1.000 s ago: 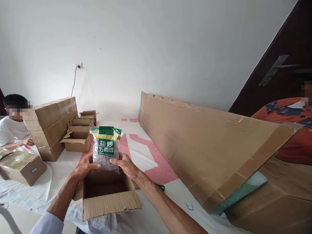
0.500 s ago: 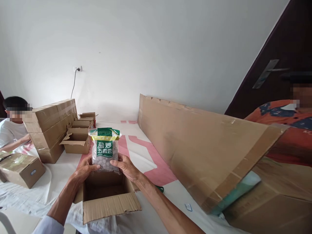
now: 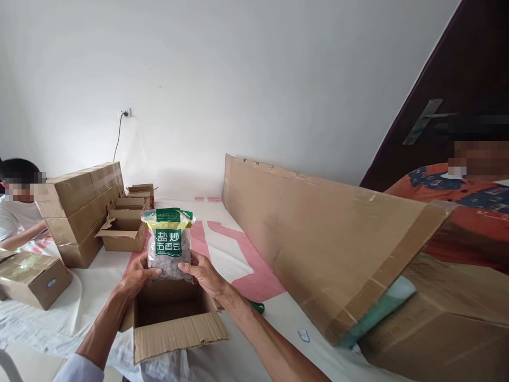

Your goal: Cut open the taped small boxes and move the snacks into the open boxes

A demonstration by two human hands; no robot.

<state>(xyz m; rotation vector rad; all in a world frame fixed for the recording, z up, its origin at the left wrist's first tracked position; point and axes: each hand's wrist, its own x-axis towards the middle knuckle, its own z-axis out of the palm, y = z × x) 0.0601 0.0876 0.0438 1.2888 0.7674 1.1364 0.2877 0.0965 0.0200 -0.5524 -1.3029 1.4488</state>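
Head view: I hold the bag (image 3: 168, 244) upright in both hands, just above the far rim of the open box (image 3: 173, 313) that sits at the near edge of the desk (image 3: 95, 276). My left hand (image 3: 137, 276) has its grip closed on the bag's lower left side, thumb across the front; my right hand (image 3: 203, 273) has its grip closed on the lower right side in the same way. The bag's long axis runs vertical, its green sealed top pointing up and its printed face turned towards me, the bottom hidden behind my thumbs. To do this well I judge I should keep both sides pinched evenly so the bag stays level, hold the bottom centred over the opening, and keep the near flap (image 3: 178, 335) folded out of the way. Towards the far left corner stand stacked cartons (image 3: 81, 204) with small open boxes (image 3: 123, 233) beside them. A long cardboard sheet (image 3: 318, 233) leans along the right side. One person sits at the left edge, another at the right
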